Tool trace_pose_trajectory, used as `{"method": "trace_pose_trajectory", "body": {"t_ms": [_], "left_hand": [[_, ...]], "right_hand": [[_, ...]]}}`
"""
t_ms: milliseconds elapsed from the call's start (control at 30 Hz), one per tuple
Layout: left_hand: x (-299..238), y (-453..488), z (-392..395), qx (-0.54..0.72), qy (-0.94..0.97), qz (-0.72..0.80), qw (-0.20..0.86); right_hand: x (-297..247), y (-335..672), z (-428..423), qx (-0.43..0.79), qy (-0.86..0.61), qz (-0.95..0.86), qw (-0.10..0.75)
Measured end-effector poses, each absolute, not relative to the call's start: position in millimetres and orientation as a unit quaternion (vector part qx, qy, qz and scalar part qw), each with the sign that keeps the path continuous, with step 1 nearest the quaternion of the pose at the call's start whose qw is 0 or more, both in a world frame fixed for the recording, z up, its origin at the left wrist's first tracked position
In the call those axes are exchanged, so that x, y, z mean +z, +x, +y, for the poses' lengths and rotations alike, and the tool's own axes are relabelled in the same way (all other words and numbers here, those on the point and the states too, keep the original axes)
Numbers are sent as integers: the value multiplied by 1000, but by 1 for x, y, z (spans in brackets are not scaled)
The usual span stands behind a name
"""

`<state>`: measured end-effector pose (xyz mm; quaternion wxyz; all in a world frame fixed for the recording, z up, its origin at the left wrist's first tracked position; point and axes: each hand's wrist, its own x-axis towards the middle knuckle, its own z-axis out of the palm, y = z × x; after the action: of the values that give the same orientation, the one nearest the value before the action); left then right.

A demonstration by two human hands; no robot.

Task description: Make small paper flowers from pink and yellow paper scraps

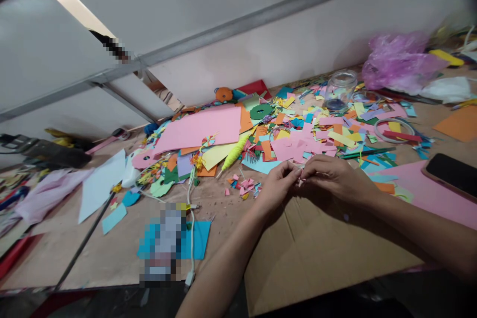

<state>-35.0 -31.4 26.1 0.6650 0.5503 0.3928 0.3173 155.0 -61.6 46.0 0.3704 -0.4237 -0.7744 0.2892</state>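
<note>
Table (112, 253): upright jar (340, 90), pinched paper scrap (300, 175).

1 small item (301, 176) pinched between left hand (278, 186) and right hand (335, 179): too small to identify; black phone (452, 173): cut by right edge; blue sheet (200, 238): middle pixelated, unreadable.

So by my count that's two hands (left hand (278, 186), right hand (335, 176)), one glass jar (340, 90), one black phone (452, 173), one purple plastic bag (400, 62), one big pink paper sheet (201, 129), one green paper ring (261, 111), one yellow-green thread cone (234, 154), one white cable (192, 228), and honestly way too many paper scraps (335, 134) to count.
</note>
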Motion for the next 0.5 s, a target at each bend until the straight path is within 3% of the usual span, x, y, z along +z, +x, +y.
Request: {"method": "trace_pose_trajectory", "body": {"t_ms": [500], "left_hand": [[21, -33, -34, 339, 581, 400, 623]], "right_hand": [[49, 142, -66, 484, -548, -572, 371]]}}
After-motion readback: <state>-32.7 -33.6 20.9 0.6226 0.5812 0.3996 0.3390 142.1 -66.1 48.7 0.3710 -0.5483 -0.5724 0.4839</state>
